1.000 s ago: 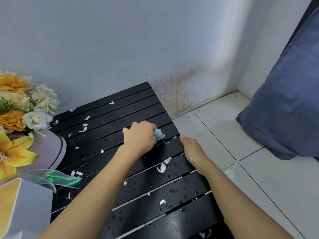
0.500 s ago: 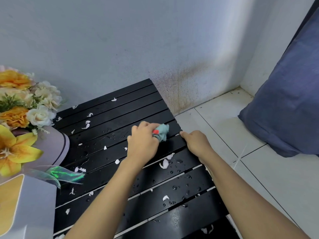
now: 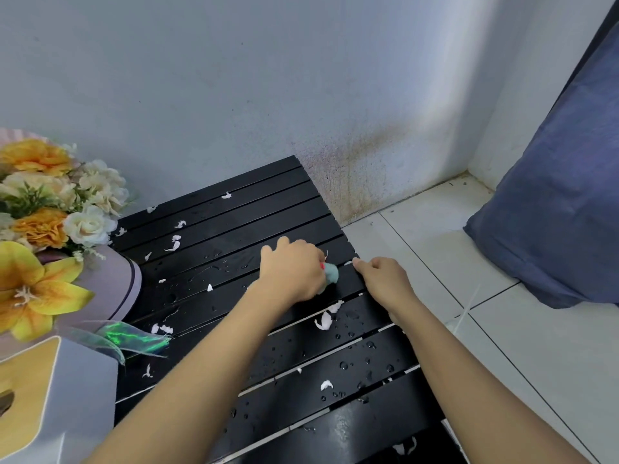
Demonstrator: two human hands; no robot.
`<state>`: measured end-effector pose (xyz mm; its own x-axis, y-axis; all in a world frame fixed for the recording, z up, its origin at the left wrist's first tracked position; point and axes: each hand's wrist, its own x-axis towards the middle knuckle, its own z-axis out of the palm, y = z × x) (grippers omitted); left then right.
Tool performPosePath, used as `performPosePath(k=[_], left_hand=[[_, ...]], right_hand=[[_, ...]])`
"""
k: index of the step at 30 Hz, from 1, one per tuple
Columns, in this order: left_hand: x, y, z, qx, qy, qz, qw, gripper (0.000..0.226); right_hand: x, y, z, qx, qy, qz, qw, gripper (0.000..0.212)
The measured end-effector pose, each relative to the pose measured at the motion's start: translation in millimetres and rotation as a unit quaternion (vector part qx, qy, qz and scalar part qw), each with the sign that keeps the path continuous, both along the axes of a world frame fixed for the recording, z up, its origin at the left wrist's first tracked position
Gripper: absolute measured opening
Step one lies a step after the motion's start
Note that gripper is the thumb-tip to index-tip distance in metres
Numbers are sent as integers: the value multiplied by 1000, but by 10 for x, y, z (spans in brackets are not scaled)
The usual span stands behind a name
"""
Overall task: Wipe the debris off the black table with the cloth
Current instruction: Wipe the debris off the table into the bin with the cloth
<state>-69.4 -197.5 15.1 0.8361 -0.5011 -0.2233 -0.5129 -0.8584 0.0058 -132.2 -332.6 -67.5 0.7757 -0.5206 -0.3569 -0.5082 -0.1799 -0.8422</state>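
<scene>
The black slatted table (image 3: pixel 234 209) carries water drops and several white scraps of debris (image 3: pixel 324 321). My left hand (image 3: pixel 291 269) presses down near the table's right edge, fist closed around a small pale green cloth (image 3: pixel 331 274) with a red spot, bunched under my fingers. My right hand (image 3: pixel 385 283) rests at the right edge of the table, fingers curled over the rim beside the cloth, holding nothing that I can see. More debris (image 3: pixel 174 243) lies towards the back left of the table.
A bouquet of yellow, orange and cream flowers (image 3: pixel 43 229) in a pale wrapper stands at the table's left, with a grey and yellow box (image 3: pixel 50 396) in front. White floor tiles (image 3: pixel 502 346) lie to the right. A blue cushion (image 3: pixel 562 212) leans in the corner.
My left hand has slid the cloth rightwards towards the table's right edge. My right hand has shifted forward along that edge, close to the cloth.
</scene>
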Motion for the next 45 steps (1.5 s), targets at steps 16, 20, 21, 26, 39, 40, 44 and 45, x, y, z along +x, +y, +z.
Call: performPosePath(k=[16,20,21,26,39,40,44,45], left_hand=[[-48,106,-188,-6,-67,-61,996,34],[216,409,-93,-127,-17,57,990,38],[223,428,-179,-157,-27,66,985,39],[-332,311,-708,-174,-10,28,984,53],[-810,552,-179,-433,62,107,893,52],[-781,569,-247,-394,59,115,910,54],[-864,459,-582,-223,30,98,969,56],[-917,399,-594,-224,14,101,969,56]], right_hand=[[-23,-24,-70,75,-27,-21,997,40],[-316,-90,44,55,19,44,997,46],[-460,-84,79,55,35,65,996,46],[-1269,28,74,37,92,106,989,47],[-1566,233,-12,183,-69,3,981,21],[-1543,226,-1,185,-73,5,980,21],[-1413,163,21,169,-76,14,983,23],[-1385,149,15,168,-74,13,983,22]])
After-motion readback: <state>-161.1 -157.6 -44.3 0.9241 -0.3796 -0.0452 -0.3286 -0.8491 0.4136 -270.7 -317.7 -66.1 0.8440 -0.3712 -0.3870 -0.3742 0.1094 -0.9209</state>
